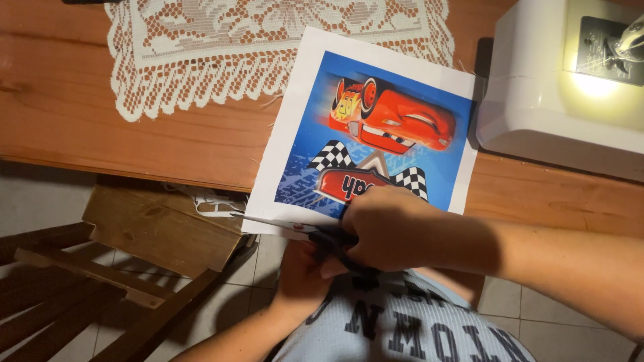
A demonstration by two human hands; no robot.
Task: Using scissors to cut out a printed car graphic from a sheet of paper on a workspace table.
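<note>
A white fabric square [367, 127] printed with a red cartoon car on blue and checkered flags lies over the wooden table's front edge. My right hand [389, 228] grips black-handled scissors [295, 226], whose blades point left along the fabric's white bottom margin. My left hand [302, 271] is under the fabric's lower edge, partly hidden by the right hand and scissors, holding the fabric from below.
A white lace doily [221, 47] lies on the wooden table [80, 121] at the back. A white sewing machine [557, 87] with its lamp lit stands at the right. Wooden chair parts [127, 248] sit lower left over a tiled floor.
</note>
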